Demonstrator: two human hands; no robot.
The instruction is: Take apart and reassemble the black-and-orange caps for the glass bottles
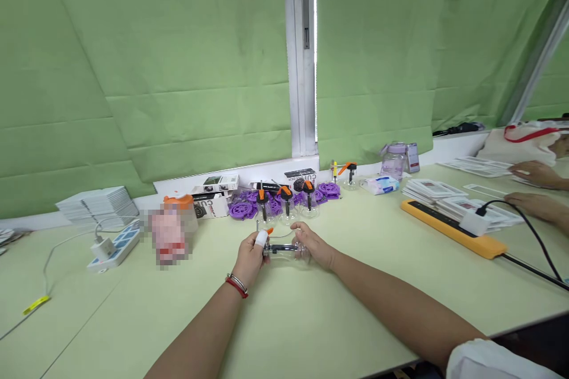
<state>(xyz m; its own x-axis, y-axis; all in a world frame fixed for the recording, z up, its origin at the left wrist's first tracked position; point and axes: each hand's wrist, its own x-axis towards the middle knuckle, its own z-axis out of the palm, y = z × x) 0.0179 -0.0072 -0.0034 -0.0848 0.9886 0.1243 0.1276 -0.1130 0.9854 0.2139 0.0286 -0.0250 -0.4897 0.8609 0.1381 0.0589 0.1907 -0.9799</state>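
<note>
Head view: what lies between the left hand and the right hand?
A clear bottle with a dark rod inside, held sideways, spans from the left hand to the right hand; the head view shows it.

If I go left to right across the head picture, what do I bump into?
Flat yellow tag, white plastic power strip with blue sockets, person's left hand, clear bottle with black insides, person's right hand, white-blue soft packet, long orange power strip, co-worker's nearer hand.
</note>
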